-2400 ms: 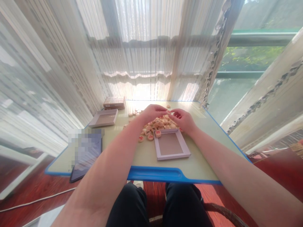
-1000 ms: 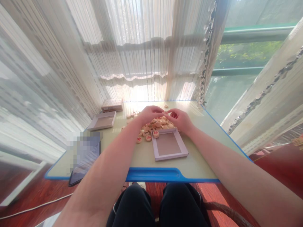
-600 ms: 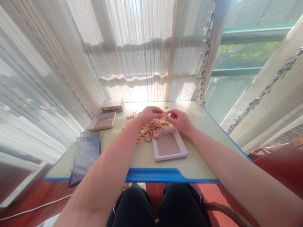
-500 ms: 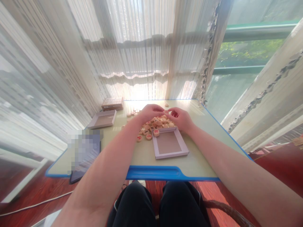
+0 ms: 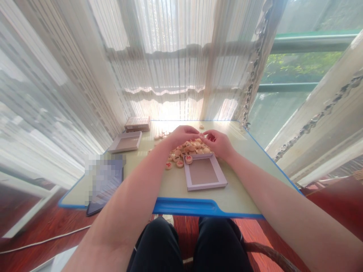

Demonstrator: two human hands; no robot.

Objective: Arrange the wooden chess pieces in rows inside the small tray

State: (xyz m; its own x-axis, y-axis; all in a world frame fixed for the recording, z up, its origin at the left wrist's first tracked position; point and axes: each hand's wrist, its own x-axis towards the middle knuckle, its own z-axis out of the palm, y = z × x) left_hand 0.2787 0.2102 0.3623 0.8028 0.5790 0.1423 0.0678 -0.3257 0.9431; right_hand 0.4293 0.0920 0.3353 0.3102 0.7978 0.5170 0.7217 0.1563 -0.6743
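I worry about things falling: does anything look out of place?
The dark tablet partly juts past the table's blue edge, so might get knocked. One red-marked piece oddly overlaps a corner of the nearer box.

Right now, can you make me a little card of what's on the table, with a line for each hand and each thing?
Left hand: fingertips at a red-marked disc, over the pile
Right hand: fingertips at that same disc; exact grip unclear
Pile: many pale discs, some marked red or black
Near box: shallow and open; a red-marked piece at its far left corner
Far box: shallow and open, at left
Stack: behind the far box
Tablet: left of the left arm, partly pixelated
Table: pale top, blue edge
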